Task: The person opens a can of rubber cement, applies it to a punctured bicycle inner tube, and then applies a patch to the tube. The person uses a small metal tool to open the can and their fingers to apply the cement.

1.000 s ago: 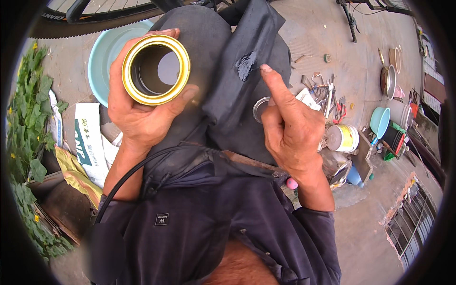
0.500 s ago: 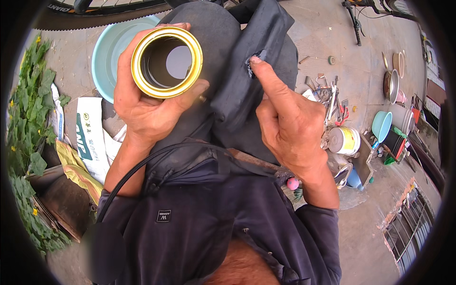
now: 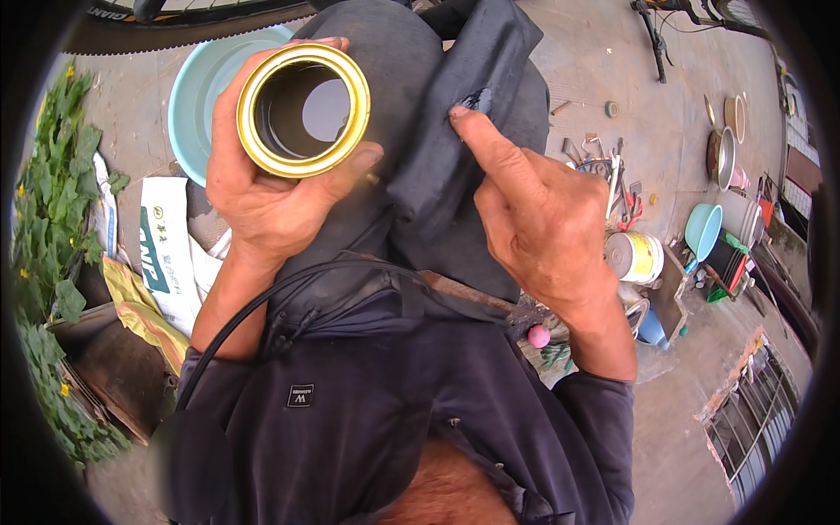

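Note:
My left hand [image 3: 262, 214] is wrapped round an open round tin [image 3: 302, 166] with a gold rim. Inside it, a glossy liquid reflects a pale spot of light. Across my dark-clothed legs lies a flattened black rubber inner tube [image 3: 437, 166], running up and to the right. A small wet, shiny patch [image 3: 478, 99] shows on the tube. My right hand [image 3: 551, 227] reaches in from the right with its index finger stretched out, the tip touching the tube at the patch's left edge. Its other fingers are curled underneath, partly hidden, and nothing shows in them.
A light-blue basin [image 3: 188, 114] stands behind my left hand, below a bicycle wheel [image 3: 201, 22]. White sacking [image 3: 166, 254] and leafy plants [image 3: 61, 210] lie left. Scattered tools [image 3: 604, 175], a white bucket [image 3: 634, 257] and another basin [image 3: 703, 229] are right. A black cable [image 3: 236, 319] crosses my lap.
My right fingertip has slid left and slightly down across the patch, uncovering more of its shiny surface. The right wrist has shifted a little rightward. The tin has moved slightly up and left.

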Motion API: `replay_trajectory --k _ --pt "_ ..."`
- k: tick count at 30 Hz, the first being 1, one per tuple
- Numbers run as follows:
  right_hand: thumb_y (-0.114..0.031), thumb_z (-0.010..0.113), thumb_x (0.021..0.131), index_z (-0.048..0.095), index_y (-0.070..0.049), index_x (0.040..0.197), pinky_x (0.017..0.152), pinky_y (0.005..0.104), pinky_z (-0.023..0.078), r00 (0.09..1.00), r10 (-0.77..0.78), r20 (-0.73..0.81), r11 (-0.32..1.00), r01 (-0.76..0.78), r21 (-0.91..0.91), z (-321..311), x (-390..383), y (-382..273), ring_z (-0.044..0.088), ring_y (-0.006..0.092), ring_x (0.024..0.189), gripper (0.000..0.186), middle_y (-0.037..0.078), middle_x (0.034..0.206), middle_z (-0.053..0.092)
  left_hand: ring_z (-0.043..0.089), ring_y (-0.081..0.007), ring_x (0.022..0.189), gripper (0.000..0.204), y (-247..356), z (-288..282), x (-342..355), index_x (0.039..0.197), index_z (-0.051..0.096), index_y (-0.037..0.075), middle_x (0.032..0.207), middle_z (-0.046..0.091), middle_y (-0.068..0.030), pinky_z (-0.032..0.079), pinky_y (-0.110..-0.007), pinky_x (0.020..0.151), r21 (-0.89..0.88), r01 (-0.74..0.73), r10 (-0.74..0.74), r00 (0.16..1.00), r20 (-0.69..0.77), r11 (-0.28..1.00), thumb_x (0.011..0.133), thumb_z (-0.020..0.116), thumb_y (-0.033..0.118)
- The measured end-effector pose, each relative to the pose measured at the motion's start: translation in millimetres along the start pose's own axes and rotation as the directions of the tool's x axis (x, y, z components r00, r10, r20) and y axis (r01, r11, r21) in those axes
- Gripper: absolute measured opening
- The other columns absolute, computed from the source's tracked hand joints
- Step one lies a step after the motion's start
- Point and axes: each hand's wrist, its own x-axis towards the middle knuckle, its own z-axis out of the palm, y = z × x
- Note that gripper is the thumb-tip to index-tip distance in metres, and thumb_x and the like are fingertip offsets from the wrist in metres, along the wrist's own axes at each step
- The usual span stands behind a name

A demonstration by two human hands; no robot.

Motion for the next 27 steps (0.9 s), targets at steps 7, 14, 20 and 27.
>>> replay_trajectory --k 7,14,20,27 --pt "0.011 0.062 0.070 0.067 -0.009 0.126 0.046 0.0356 0.040 1.000 -0.005 -0.004 1.000 0.005 0.015 -0.9 -3.1 1.1 0.046 0.0207 0.044 0.060 0.007 0.056 0.046 0.062 -0.0339 0.117 0.081 0.5 0.0 0.5 0.136 0.040 -0.009 0.124 0.061 -0.0256 0.050 -0.042 0.102 0.021 -0.008 0.008 1.000 0.018 1.000 0.069 0.084 -0.004" --pt "0.011 0.061 0.071 0.066 -0.009 0.129 0.046 0.0354 0.040 0.998 0.023 -0.051 0.999 -0.024 -0.022 2.7 -16.1 4.6 0.045 0.0203 0.044 0.062 0.007 0.055 0.045 0.062 -0.0363 0.117 0.080 -2.4 -0.6 -1.4 0.136 0.040 -0.010 0.124 0.061 -0.0267 0.049 -0.044 0.102 0.015 -0.017 0.018 1.000 -0.004 1.000 0.070 0.085 -0.001" --pt "0.012 0.060 0.070 0.065 -0.008 0.130 0.046 0.0356 0.039 0.992 0.096 -0.086 0.995 -0.098 -0.017 9.4 -16.6 8.8 0.045 0.0200 0.044 0.064 0.007 0.055 0.044 0.061 -0.0374 0.117 0.078 -4.6 -1.4 -2.5 0.135 0.041 -0.010 0.125 0.060 -0.0276 0.049 -0.046 0.103 0.010 -0.028 0.028 1.000 -0.001 1.000 0.072 0.085 0.002" --pt "0.012 0.060 0.069 0.066 -0.009 0.130 0.046 0.0364 0.038 0.994 0.081 -0.079 0.997 -0.080 0.010 11.5 -24.9 0.4 0.044 0.0193 0.043 0.064 0.006 0.054 0.041 0.061 -0.0378 0.117 0.078 -5.7 -1.9 -2.0 0.135 0.040 -0.009 0.126 0.059 -0.0277 0.048 -0.047 0.103 0.018 -0.045 0.045 0.999 0.008 0.999 0.073 0.085 0.003"
